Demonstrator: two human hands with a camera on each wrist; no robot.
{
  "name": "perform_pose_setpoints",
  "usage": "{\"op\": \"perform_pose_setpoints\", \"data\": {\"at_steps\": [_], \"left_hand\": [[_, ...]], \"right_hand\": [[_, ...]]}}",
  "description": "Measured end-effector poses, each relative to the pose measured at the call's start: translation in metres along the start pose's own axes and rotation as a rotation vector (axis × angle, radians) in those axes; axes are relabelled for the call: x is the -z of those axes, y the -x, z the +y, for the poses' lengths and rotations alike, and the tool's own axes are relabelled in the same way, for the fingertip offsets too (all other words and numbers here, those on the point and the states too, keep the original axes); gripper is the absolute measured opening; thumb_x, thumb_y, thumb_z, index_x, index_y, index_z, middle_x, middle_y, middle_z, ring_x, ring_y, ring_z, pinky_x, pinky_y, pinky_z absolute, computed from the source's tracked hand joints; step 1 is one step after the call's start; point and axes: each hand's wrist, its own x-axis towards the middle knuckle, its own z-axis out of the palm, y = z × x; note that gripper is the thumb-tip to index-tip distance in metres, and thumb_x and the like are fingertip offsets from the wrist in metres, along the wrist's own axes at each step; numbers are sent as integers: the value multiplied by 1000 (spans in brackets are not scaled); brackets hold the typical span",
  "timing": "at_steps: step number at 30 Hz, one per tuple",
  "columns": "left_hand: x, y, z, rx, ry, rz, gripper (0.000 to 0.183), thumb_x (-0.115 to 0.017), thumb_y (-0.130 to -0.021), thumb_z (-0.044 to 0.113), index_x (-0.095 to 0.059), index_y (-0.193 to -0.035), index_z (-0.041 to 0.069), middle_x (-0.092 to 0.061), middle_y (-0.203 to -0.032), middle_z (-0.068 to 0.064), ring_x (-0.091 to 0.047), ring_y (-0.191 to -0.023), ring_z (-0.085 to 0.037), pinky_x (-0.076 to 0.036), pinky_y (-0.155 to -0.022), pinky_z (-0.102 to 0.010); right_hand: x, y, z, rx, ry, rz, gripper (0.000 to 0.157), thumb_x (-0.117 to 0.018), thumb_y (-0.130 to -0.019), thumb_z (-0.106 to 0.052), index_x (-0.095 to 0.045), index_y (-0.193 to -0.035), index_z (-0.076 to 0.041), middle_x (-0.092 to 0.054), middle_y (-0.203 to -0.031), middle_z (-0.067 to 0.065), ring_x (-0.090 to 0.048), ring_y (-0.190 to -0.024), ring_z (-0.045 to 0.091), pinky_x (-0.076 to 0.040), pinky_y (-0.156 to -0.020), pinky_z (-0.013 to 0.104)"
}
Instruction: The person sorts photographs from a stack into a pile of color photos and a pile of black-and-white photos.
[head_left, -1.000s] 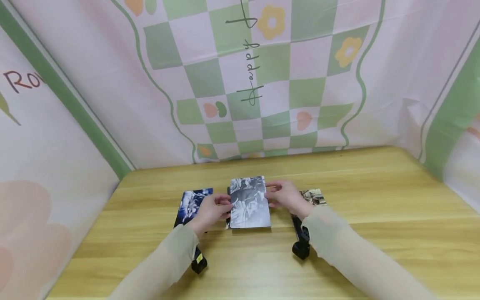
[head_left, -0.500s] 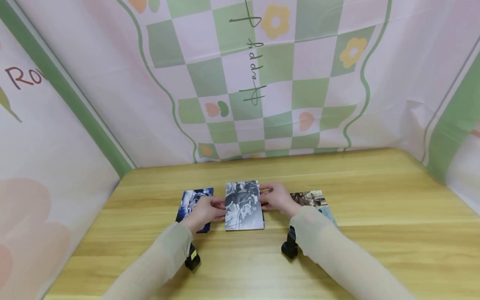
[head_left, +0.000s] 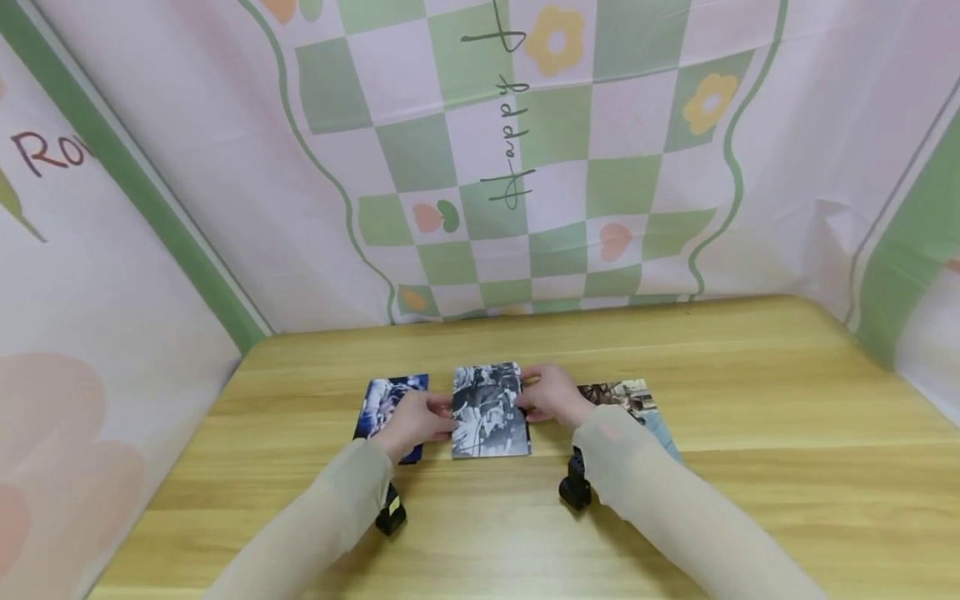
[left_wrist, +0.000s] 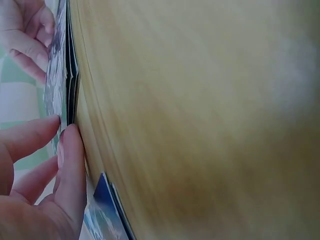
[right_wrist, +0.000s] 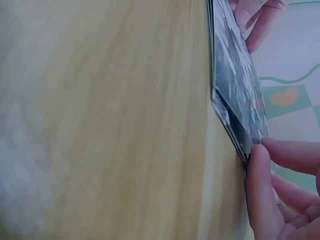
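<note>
A black-and-white photo card (head_left: 489,410) lies uppermost on a small pile of cards in the middle of the table. My left hand (head_left: 414,422) pinches its left edge between thumb and fingers. On the opposite side, my right hand (head_left: 553,393) pinches the right edge. The right wrist view shows the top card (right_wrist: 235,65) raised slightly off those beneath, leaving a narrow gap. Layered card edges (left_wrist: 73,75) appear side-on in the left wrist view. Close by the left hand is a blue-toned photo card (head_left: 372,408), partly covered by that hand.
A brownish photo card with a light blue part (head_left: 637,400) lies to the right, partly behind the right wrist. Black wrist cameras (head_left: 576,490) hang under both sleeves. The wooden table (head_left: 765,400) meets a patterned curtain (head_left: 555,183) at the back.
Both hands have brought the black-and-white card down and slightly left onto the pile. Over the last half second, hands and card have shifted only slightly.
</note>
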Motion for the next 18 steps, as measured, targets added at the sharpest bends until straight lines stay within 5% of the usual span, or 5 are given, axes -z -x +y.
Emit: {"op": "perform_pose_setpoints", "data": {"at_steps": [8,18], "left_hand": [[-2,-3,2,22,17,12,48,-69,-82,-1,-55,-128,-3,-63,-95,-12,-65,-80,-17,-60,-74,-28],[-5,-8,3,33,75,29,41,-66,-84,-5,-56,-123,-6,-65,-96,-15,-65,-81,-18,-60,-76,-30]], "right_hand": [[1,-2,-1,-22,42,11,54,-66,-84,3,-46,-134,3,-59,-113,23,-64,-80,20,-60,-64,27],[5,-9,-1,-34,34,0,50,-68,-82,3,-49,-128,7,-55,-115,25,-55,-68,12,-56,-60,20]]}}
